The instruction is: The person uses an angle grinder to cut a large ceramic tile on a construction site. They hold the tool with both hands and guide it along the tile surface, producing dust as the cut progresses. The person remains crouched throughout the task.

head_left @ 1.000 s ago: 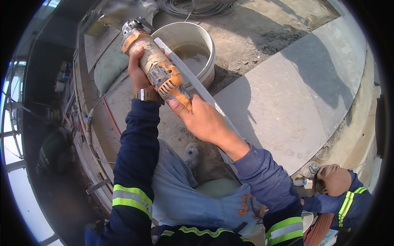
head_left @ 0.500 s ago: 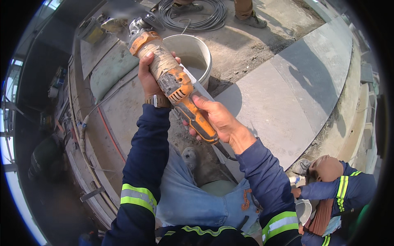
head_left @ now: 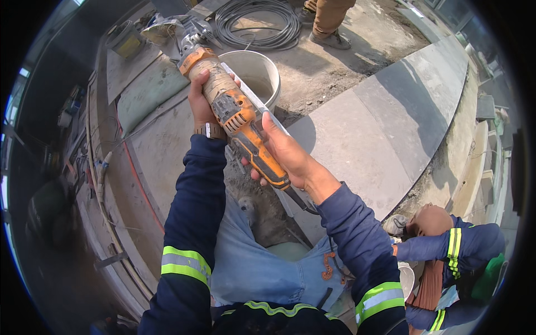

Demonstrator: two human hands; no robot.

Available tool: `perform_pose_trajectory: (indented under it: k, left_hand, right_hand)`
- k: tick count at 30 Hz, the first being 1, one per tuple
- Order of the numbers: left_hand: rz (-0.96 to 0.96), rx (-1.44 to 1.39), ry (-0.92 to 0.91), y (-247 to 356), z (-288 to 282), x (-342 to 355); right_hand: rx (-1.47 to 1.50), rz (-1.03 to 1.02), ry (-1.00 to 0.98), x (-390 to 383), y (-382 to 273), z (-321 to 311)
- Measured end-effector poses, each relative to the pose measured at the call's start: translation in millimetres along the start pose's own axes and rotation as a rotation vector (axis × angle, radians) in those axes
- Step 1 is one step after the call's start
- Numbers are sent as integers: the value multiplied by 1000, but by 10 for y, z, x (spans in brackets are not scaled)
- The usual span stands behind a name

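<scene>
An orange angle grinder [head_left: 237, 109] is held up in both hands, above the knees. Beyond the grip lies open room: a curved grey stone slab [head_left: 391, 117] sweeps away to the right, its edge running just under the tool. The left hand [head_left: 202, 103] is wrapped tight round the dusty front body; the right hand [head_left: 287, 153] is closed on the rear handle, wrist bent. Just behind the grip stands a white bucket [head_left: 268, 67]; its contents cannot be made out. A coiled cable [head_left: 254, 25] lies farther off.
</scene>
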State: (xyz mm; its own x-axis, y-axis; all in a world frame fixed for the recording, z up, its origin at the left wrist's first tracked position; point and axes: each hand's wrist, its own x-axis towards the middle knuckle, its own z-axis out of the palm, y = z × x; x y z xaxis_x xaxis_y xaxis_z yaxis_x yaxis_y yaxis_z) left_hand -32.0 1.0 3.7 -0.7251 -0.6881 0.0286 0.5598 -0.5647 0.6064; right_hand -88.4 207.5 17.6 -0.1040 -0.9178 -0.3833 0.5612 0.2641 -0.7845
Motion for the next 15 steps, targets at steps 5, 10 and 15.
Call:
perform_pose_trajectory:
  k: [5,10,15]
  left_hand:
    - [26,138,88,26,-172,116]
    - [27,198,139,-32,-387,338]
    - [13,197,171,-122,-523,484]
  right_hand:
    - [-1014,-117,304,82,28,65]
    - [-1266,-184,483,223,72,61]
    - [-1250,-155,476,322,16,-1]
